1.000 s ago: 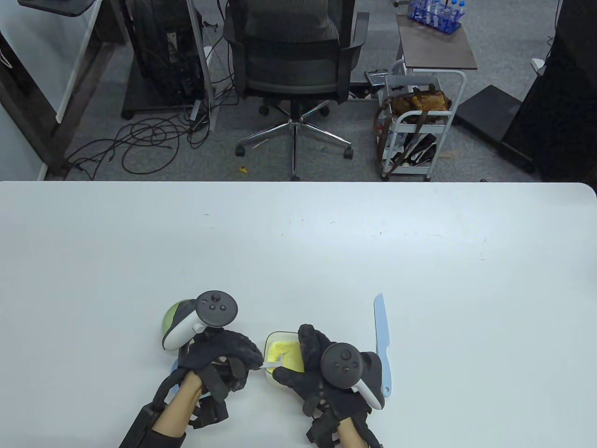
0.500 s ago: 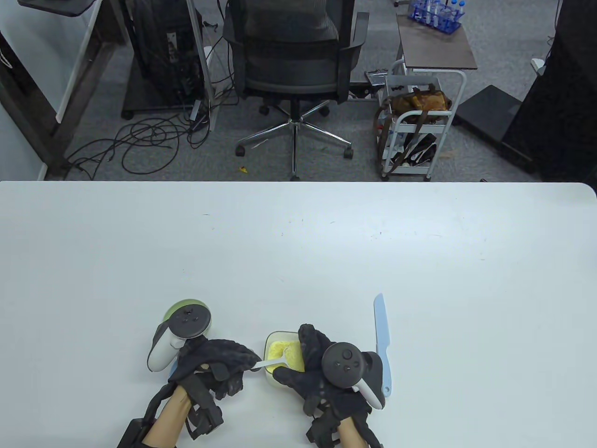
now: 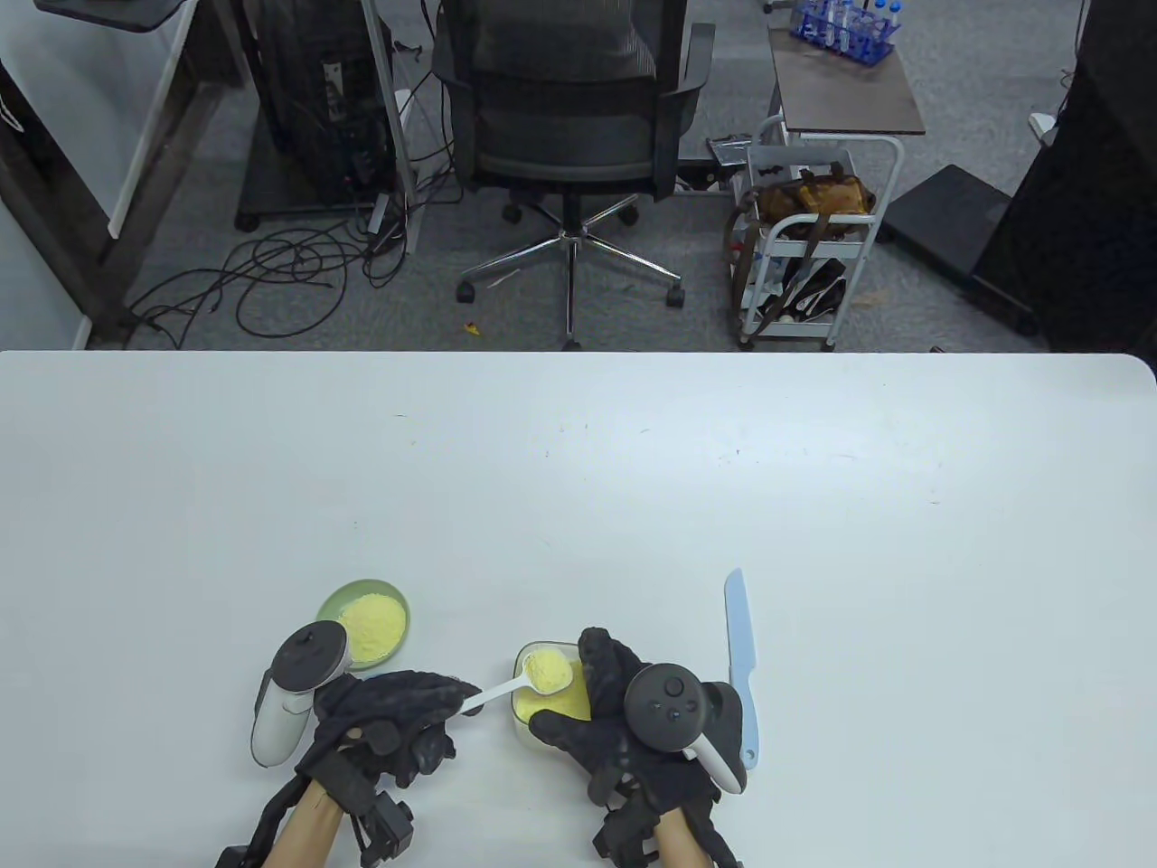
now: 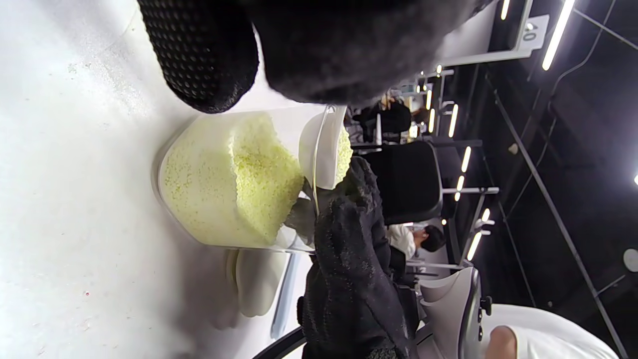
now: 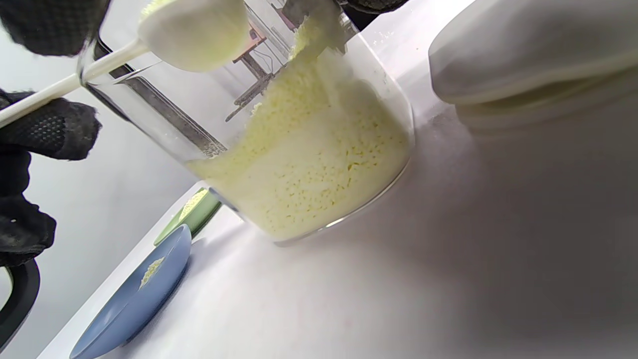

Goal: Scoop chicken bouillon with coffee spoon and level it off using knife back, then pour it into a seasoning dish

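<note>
My left hand (image 3: 456, 701) pinches the handle of a white coffee spoon (image 3: 506, 689). Its bowl (image 3: 547, 671) is heaped with yellow bouillon and hovers over the clear bouillon container (image 3: 522, 714). My right hand (image 3: 578, 696) grips that container from the right side. The right wrist view shows the spoon (image 5: 194, 32) above the container's rim and the container (image 5: 309, 164) half full of granules. A light blue knife (image 3: 741, 660) lies on the table just right of my right hand. A green seasoning dish (image 3: 333, 604) holding bouillon sits behind my left hand.
A blue dish (image 5: 134, 299) with a few granules lies by the green dish (image 5: 197, 212); my left hand hides it in the table view. The white table (image 3: 578, 470) stretches far beyond the hands. An office chair (image 3: 565, 117) and a cart (image 3: 813, 226) stand behind it.
My left hand has drawn back to the lower left and raised the spoon out of the bouillon with a heap on it. The green dish has come into sight. The right hand stayed put.
</note>
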A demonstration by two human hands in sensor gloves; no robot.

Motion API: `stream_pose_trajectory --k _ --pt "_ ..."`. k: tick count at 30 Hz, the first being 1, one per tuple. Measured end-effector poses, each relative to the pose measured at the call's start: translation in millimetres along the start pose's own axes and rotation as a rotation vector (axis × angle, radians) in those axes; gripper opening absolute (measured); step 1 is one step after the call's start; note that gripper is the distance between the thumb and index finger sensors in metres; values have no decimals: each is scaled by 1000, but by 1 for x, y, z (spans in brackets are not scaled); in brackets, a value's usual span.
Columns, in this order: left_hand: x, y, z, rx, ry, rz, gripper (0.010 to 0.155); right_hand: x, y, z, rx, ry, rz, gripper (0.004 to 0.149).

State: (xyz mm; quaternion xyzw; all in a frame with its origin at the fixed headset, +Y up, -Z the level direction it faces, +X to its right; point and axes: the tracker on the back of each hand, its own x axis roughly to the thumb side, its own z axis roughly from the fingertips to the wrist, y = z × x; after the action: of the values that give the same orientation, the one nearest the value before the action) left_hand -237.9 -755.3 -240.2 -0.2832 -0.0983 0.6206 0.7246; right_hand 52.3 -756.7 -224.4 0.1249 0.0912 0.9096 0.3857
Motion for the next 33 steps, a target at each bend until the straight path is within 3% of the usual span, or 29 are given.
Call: stream_pose_trajectory --k 5,7,10,13,17,19,33 --pt "-1 1 3 -16 -15 29 47 -1 -16 11 -54 -4 74 94" --pt "-1 1 4 -20 -22 33 47 -2 -33 23 -177 26 63 90" --pt "0 1 5 -23 -34 40 47 -16 -62 44 -414 175 125 81" --pt "0 1 5 -28 -38 42 47 -37 -81 57 -483 370 226 71" --pt "1 1 6 -29 -47 48 47 -75 -88 66 -417 603 239 61" --pt "0 1 6 -29 -50 48 47 -85 -84 66 -373 649 259 60" --pt "-2 -4 4 -48 -41 42 47 -88 -67 20 -158 772 464 60"
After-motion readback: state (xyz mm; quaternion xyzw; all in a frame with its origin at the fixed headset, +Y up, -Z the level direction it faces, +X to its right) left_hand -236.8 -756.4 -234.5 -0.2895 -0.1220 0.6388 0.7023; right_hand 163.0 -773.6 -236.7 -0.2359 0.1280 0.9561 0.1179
